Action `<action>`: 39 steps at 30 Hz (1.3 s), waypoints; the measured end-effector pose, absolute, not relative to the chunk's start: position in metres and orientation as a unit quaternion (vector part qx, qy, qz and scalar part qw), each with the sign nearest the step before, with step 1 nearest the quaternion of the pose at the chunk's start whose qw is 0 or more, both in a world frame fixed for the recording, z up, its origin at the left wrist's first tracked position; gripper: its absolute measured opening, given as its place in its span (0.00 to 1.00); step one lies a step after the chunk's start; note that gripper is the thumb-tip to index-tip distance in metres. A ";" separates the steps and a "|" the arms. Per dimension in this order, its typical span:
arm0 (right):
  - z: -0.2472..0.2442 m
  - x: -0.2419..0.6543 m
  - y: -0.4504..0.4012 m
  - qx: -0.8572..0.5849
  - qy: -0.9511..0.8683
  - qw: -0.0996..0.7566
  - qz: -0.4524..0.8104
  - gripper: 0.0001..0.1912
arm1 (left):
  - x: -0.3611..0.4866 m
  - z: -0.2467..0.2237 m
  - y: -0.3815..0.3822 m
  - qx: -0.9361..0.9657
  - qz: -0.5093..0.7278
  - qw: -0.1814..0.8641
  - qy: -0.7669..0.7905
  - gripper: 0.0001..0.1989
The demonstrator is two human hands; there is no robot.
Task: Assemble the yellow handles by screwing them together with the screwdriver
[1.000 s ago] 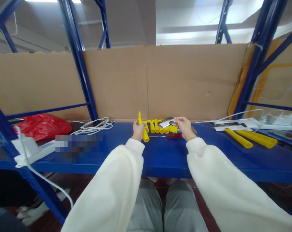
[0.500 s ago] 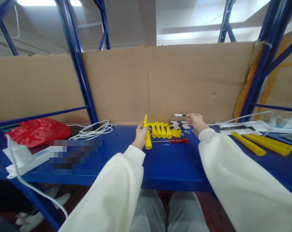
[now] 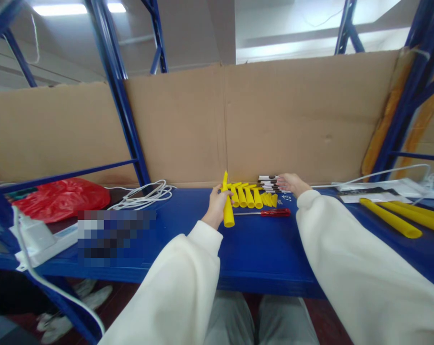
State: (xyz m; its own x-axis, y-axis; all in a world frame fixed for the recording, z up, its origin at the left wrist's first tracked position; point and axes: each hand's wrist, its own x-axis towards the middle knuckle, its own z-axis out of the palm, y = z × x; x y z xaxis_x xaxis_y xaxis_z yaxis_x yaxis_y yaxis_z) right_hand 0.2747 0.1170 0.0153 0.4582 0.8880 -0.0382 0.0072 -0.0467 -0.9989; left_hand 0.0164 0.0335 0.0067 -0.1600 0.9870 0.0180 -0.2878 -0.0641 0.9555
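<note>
My left hand [image 3: 218, 203] is closed around a yellow tapered plastic tube [image 3: 228, 216], held tilted with its wide open end toward me and its thin tip upward. To the right, my right hand [image 3: 292, 183] pinches the end of a black-and-white stick [image 3: 268, 178] at the top of a small stack of similar sticks. Several yellow tubes [image 3: 250, 199] with angled tops lie in a row between the hands, and small yellow wedge-shaped pieces [image 3: 269, 200] sit beside them. Closer to me lies a screwdriver with a red handle [image 3: 275, 212], its shaft pointing left.
Long yellow tubes [image 3: 391, 218] lie at the right on the blue shelf [image 3: 260, 261]. A cardboard sheet [image 3: 303, 115] stands along the back. On the left are a red plastic bag [image 3: 64, 199], coiled white cable [image 3: 145, 195] and a white power strip [image 3: 54, 244]. Blue posts [image 3: 125, 115] rise on both sides.
My right hand has lowered the black-and-white stick onto the stack. My left hand still holds the yellow tube. The whole view has shifted slightly.
</note>
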 end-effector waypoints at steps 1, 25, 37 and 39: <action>0.015 0.276 0.117 -0.622 -0.365 0.583 0.373 0.03 | 0.016 0.007 0.033 0.390 0.616 0.517 0.448 0.33; -0.021 0.261 0.024 -0.491 -0.839 0.212 0.096 0.13 | -0.013 0.001 0.022 0.520 0.488 0.482 0.508 0.04; -0.026 0.246 0.011 -0.529 -0.828 0.184 0.002 0.06 | -0.013 0.002 0.018 0.529 0.491 0.442 0.532 0.06; -0.025 0.249 0.010 -0.555 -0.809 0.194 -0.011 0.06 | -0.013 0.002 0.017 0.534 0.494 0.442 0.525 0.06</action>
State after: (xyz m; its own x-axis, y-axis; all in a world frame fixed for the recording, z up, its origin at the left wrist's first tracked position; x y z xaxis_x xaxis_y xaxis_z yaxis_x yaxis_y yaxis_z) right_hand 0.2492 0.0104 -0.0250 -0.3095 0.8932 0.3261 0.9019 0.3844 -0.1969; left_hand -0.0134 0.0174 0.0020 -0.0405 0.9972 0.0634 0.1246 -0.0579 0.9905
